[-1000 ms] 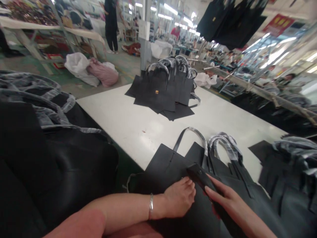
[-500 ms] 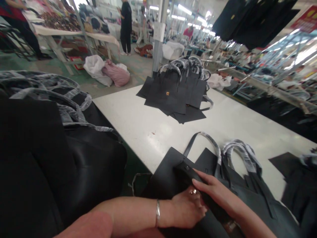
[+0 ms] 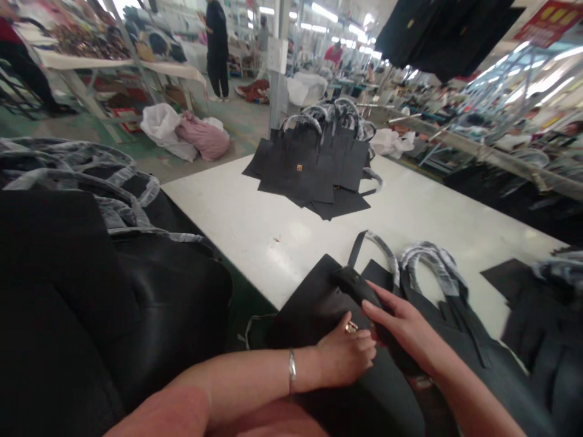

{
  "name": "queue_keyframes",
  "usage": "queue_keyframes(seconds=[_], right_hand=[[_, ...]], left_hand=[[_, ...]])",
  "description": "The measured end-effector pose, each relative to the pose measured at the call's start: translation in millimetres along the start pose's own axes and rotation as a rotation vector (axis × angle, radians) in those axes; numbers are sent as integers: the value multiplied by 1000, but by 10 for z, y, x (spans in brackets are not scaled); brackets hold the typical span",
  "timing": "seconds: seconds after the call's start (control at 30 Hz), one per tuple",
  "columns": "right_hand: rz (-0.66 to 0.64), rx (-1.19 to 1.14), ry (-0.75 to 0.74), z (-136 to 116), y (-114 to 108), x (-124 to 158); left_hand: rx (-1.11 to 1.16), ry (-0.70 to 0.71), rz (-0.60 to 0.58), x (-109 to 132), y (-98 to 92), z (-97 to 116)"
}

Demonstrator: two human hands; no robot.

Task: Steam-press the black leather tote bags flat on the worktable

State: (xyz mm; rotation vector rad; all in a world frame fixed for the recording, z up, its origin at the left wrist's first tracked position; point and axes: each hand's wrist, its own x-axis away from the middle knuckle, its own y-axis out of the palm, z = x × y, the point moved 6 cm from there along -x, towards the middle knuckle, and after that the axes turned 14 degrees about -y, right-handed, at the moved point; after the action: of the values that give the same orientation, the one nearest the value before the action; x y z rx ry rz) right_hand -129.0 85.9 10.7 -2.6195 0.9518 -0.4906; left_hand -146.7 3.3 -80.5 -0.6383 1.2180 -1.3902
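A black leather bag (image 3: 314, 297) lies in front of me at the table's near edge, its upper part folded into a thick dark edge (image 3: 353, 284). My right hand (image 3: 405, 321) is closed around this edge, thumb on top, the other fingers partly hidden. Low against the bag's face, my left hand (image 3: 348, 355) has its fingers curled and its thumb raised. What it pinches, if anything, is hidden. It wears a ring, with a silver bracelet on the wrist. Just beyond my right hand stand bag handles (image 3: 430, 258) wrapped in clear film.
The white table (image 3: 237, 224) carries a pile of black bag panels with handles (image 3: 314, 164) at its far end. More black pieces (image 3: 532, 309) lie at right. A big heap of black bags (image 3: 168, 291) fills the left. A post (image 3: 276, 73) stands behind the table.
Both hands have moved slightly up with the bag's folded edge. My left thumb has lifted away from the curled fingers. The view has shifted a little to the right.
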Motion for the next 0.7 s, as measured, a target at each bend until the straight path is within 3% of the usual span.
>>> queue_keyframes(seconds=[0.2,0.33,0.4,0.53,0.6,0.7], right_hand=[[214,52,148,130,-672,851],[327,9,317,397,-807,1507],[368,-33,418,540,-758,1782],[404,-173,572,793,-526,2147],[394,-246,594,930,-405,2225],[365,-309,564,1151,-314,2190]], left_hand=[[-32,-123,-41,-425,-7,-416],[-74,-206,-70,-672,-31,-588],[-97,-252,-33,-704,-60,-523],[-50,-165,21,-598,9,-101],[-34,-134,-4,-521,94,68],[-35,-130,-16,-461,162,159]])
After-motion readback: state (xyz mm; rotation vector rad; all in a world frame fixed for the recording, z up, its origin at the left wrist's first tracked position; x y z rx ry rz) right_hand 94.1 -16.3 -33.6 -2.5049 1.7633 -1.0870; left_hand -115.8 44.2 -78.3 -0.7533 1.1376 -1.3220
